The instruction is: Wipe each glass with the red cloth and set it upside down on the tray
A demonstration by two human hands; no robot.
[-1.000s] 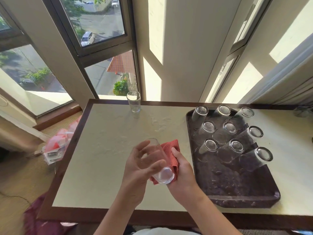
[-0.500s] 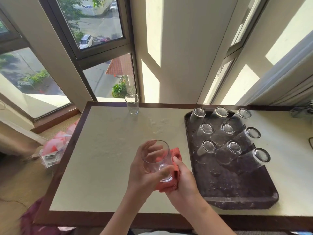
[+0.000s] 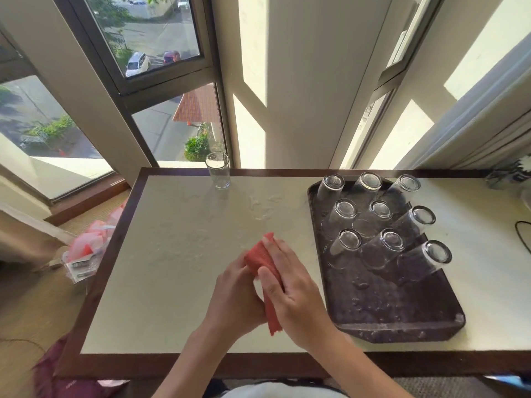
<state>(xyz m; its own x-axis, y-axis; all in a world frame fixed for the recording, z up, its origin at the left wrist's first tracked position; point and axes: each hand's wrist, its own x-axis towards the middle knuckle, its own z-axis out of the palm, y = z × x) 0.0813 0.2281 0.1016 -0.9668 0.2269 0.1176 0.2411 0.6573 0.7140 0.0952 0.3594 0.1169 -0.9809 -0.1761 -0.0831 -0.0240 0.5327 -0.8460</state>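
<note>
Nearest, left hand (image 3: 235, 294) and right hand (image 3: 296, 291) pressed together over the pale table (image 3: 172, 268), both clamped around a red woven cloth (image 3: 263, 261); any glass inside hidden, cannot tell. Just right, dark rectangular tray (image 3: 402, 326) bearing nine clear glasses upside down (image 3: 382, 245). Farthest, one clear upright glass (image 3: 218, 169) at the table's far edge.

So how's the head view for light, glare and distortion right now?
Head view: hard sunlight stripes the wall and table; upside-down glasses glint on the wet dark tray; wide-angle lens bows window frames; hands and red cloth are sharp, unblurred.
</note>
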